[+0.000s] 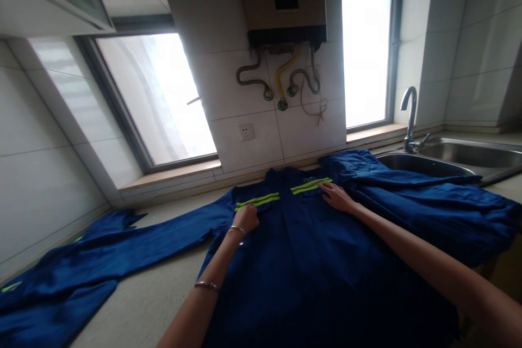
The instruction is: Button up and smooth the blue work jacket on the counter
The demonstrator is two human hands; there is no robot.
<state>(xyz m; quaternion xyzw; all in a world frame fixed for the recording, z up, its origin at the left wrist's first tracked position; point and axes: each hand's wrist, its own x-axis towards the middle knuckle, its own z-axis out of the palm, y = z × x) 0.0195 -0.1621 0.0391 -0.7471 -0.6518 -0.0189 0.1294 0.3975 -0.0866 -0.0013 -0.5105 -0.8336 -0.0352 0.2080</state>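
Observation:
A dark blue work jacket (302,261) with yellow-green stripes across the chest lies spread over the counter, its collar towards the wall. My left hand (247,218) is closed at the stripe on the left side of the chest, its curled fingers on the cloth. On the other side, my right hand (336,197) rests with fingers stretched out over the right stripe and pocket flap. One long sleeve (175,236) reaches out to the left. More blue clothing (440,201) lies at the right, partly over the sink's edge.
Another blue garment (61,277) lies on the counter (134,315) at the far left. A steel double sink (468,153) with a curved tap (410,119) stands at the right. A water heater (281,0) with pipes hangs on the tiled wall, above a socket (246,132).

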